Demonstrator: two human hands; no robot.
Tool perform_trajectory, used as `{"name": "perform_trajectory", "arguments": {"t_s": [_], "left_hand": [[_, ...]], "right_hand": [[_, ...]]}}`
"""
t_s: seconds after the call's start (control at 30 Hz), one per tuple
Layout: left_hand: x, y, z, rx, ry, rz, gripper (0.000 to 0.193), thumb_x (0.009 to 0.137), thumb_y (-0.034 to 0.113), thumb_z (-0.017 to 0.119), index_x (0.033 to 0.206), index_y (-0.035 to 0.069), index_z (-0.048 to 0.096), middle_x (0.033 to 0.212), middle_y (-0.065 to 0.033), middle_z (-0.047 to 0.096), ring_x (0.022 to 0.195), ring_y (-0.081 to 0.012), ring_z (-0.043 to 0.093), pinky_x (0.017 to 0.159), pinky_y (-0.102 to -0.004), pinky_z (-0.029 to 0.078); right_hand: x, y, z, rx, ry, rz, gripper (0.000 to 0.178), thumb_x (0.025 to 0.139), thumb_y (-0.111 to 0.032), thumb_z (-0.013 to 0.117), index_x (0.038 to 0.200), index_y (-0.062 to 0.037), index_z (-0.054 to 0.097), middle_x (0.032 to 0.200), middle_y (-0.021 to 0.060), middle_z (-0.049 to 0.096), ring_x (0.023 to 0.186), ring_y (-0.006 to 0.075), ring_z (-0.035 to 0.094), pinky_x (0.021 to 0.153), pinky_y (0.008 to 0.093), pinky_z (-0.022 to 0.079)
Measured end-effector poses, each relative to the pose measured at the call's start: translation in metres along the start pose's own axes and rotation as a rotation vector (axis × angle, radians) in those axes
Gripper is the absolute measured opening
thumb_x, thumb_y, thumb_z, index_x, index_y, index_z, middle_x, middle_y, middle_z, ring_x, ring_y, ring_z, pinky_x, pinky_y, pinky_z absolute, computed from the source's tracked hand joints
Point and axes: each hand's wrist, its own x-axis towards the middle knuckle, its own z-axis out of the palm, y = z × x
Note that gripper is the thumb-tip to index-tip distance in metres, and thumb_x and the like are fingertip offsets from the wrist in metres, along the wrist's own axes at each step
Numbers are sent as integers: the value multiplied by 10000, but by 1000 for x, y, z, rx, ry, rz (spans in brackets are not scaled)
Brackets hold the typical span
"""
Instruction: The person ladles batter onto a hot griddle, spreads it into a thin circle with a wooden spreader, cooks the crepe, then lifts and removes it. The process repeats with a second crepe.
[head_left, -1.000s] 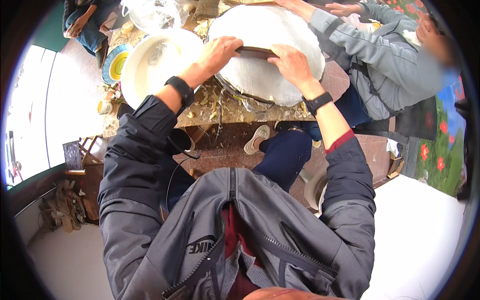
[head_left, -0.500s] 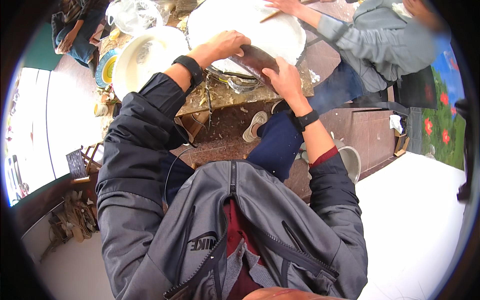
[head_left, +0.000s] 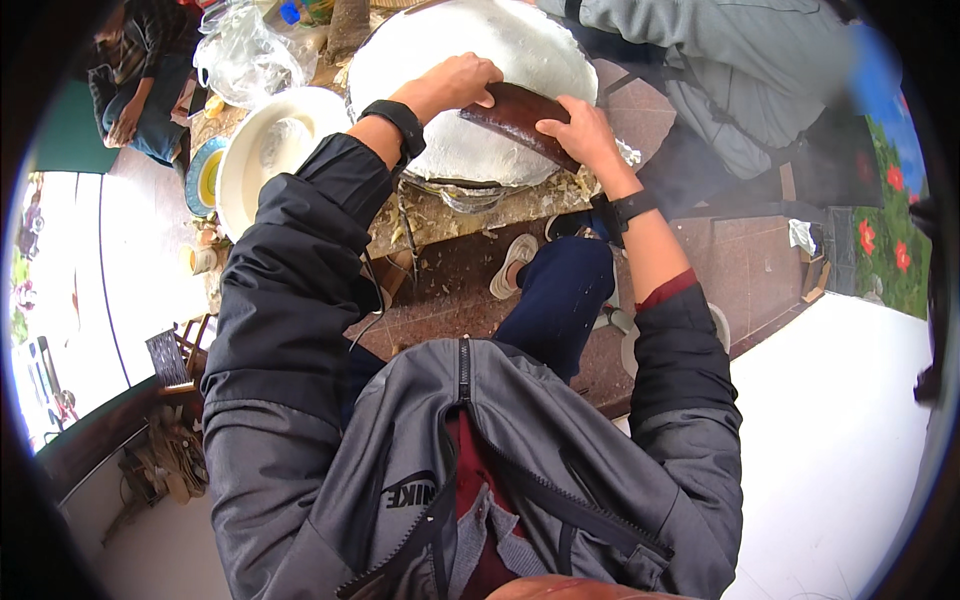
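Note:
Both my hands hold a dark brown, slightly curved scraper (head_left: 522,122) by its two ends. My left hand (head_left: 456,82) grips its left end from above. At the right end, my right hand (head_left: 583,132) has the thumb on the near face and the fingers over the top edge. The scraper is tilted across the right part of a wide round griddle (head_left: 465,186), whose top is covered with a smooth white layer (head_left: 440,45). Whether its lower edge touches the white layer is hard to tell. My hands cover parts of the griddle.
Left of the griddle stand a white basin (head_left: 232,175) and a blue-rimmed dish (head_left: 199,190), with a clear plastic bag (head_left: 250,55) behind. Scraps litter the wooden table (head_left: 440,228). A co-worker in grey sleeves (head_left: 690,35) is close by at the right. Another person (head_left: 135,85) sits far left.
The scraper has shifted slightly right with my right hand and shows more of its broad face. The co-worker's hand and wooden stick have left the griddle. The white surface looks smoother.

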Motion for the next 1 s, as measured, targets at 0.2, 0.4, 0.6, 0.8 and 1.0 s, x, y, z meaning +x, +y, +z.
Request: {"name": "perform_trajectory", "arguments": {"t_s": [0.2,0.4,0.6,0.8,1.0], "left_hand": [[30,-9,-3,77,37,-38,240,749,146,729,945,22,666,825,-172,672,820,-349,652,729,-422,508],[69,-21,-3,154,119,-70,248,788,141,702,1012,41,665,905,-157,684,886,-334,655,791,-408,516],[83,-12,7,217,388,-45,231,815,132,668,1026,49,625,944,-128,653,932,-315,631,815,-411,499],[22,17,17,129,344,35,141,836,146,640,912,43,579,855,-100,609,886,-305,606,787,-403,489],[-45,48,16,28,251,74,150,828,151,635,906,42,566,847,-100,609,870,-299,607,754,-405,486]], "right_hand": [[39,19,-9,-55,-15,-20,446,759,-309,727,1084,-16,641,1016,223,663,996,384,618,830,435,494],[77,41,-17,-111,38,-17,428,773,-324,711,1094,-51,636,1052,212,658,1020,384,607,842,455,487],[84,47,-31,-233,300,-268,251,824,-232,677,976,-54,586,959,162,665,937,369,623,755,464,497],[16,21,-32,-302,195,-351,177,817,-179,655,878,-61,538,838,131,630,863,339,610,716,450,481],[-55,-14,-23,-267,137,-336,207,822,-206,656,864,-49,529,840,129,631,838,342,618,680,439,488]]}}
